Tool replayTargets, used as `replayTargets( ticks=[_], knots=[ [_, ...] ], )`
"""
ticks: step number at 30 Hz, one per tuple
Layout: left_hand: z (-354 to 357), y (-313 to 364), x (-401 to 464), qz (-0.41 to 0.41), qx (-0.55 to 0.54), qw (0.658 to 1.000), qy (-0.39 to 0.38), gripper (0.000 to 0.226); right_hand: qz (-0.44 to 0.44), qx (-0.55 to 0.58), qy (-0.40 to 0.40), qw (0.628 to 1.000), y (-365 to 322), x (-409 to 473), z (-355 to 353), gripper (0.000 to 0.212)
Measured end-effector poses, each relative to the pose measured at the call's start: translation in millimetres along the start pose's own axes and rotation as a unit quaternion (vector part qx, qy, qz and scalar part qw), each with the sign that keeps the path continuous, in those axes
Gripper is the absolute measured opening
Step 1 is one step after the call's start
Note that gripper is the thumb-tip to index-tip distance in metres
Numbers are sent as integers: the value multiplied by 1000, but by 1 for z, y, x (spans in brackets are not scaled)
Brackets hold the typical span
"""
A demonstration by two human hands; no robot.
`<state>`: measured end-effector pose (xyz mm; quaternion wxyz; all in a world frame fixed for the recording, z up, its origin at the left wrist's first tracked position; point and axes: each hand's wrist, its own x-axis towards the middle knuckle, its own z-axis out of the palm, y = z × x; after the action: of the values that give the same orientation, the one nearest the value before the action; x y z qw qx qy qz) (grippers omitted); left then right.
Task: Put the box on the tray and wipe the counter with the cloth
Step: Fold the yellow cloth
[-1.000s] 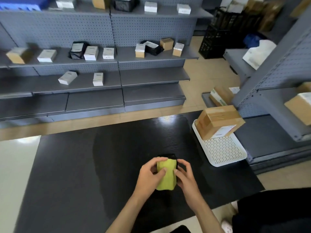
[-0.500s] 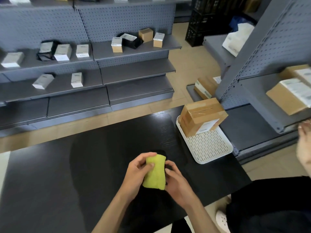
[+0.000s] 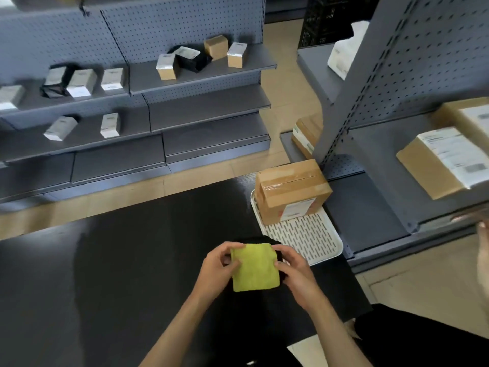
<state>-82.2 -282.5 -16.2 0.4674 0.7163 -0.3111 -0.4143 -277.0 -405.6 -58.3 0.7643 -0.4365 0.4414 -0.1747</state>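
A taped cardboard box [image 3: 291,190] rests on the far end of a white slotted tray [image 3: 307,238] at the right side of the black counter [image 3: 119,260]. A folded yellow-green cloth [image 3: 254,266] is held over the counter's near middle, with a dark layer showing behind it. My left hand [image 3: 221,264] grips the cloth's left edge and my right hand [image 3: 297,272] grips its right edge. The cloth looks lifted slightly off the counter.
Grey pegboard shelving [image 3: 158,83] with small boxes stands beyond the counter across a strip of tan floor. A second shelf unit [image 3: 397,128] with cardboard boxes rises close on the right. Another person's hand [image 3: 483,250] shows at the right edge.
The cloth has been spread wider between my hands, from a narrow upright fold to a flat square. The view has shifted right and downward.
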Motion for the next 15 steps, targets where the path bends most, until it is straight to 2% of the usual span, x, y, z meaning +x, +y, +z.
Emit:
replayTargets(
  ticks=[6,10,15],
  knots=[
    [77,-21,35,-61,12,998,-33,39,-37,-134,75,987,-4,22,-64,49],
    [116,-32,64,-102,-23,992,-64,39,-34,-205,81,975,-4,48,-100,53],
    [149,-27,94,-153,-63,985,-37,35,-32,-280,70,957,-9,81,-129,53]
  ],
)
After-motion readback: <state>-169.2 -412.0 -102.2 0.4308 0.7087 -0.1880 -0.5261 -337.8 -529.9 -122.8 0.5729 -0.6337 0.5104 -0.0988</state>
